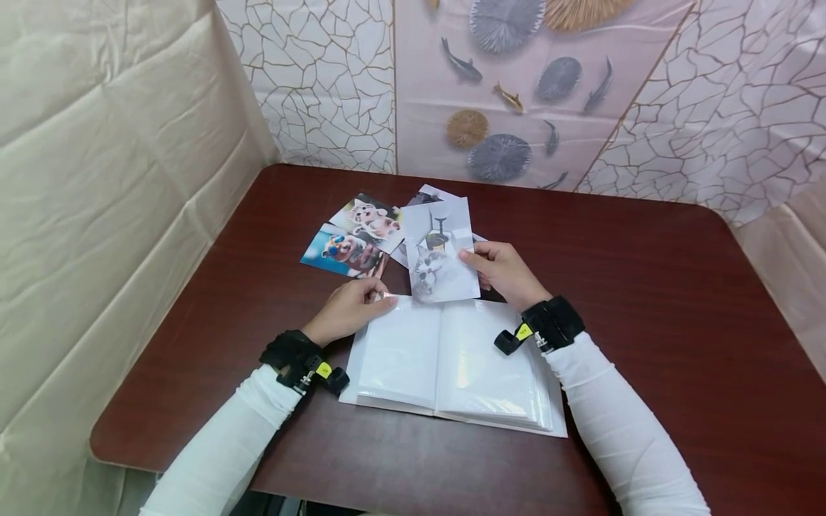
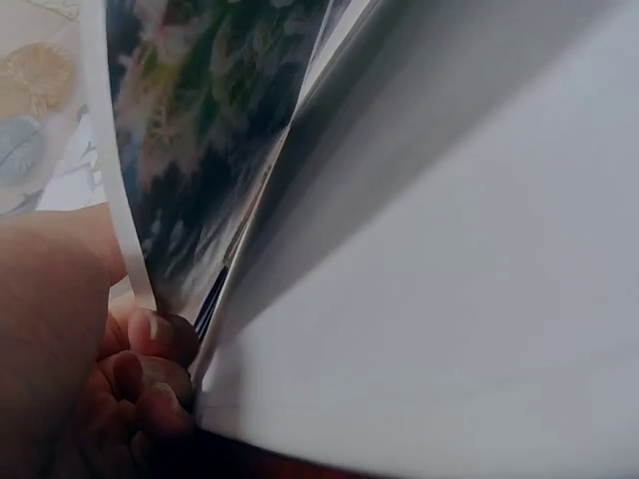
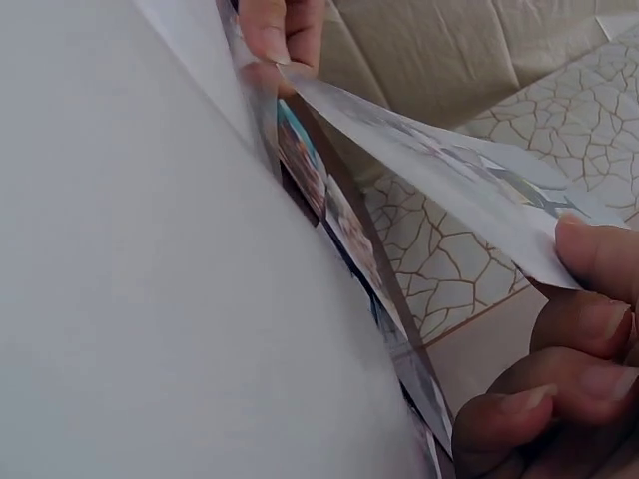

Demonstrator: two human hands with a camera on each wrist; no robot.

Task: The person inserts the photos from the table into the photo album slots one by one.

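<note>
An open photo album with clear-pocket pages lies on the table. At the upper left corner of its left page, my left hand pinches the page edge. In the left wrist view a dark printed picture shows beside the curled fingers, next to a broad white page. My right hand grips a pale photo by its right edge, thumb on top. This photo stands above the album's top edge; in the right wrist view its far corner comes close to the left hand, and whether they touch I cannot tell.
Behind the album lie a photo of a bear in blue glasses, a photo of a pink piglike animal, and further photos partly covered by the held one. The brown table meets patterned cloth at the back and a cream curtain at left.
</note>
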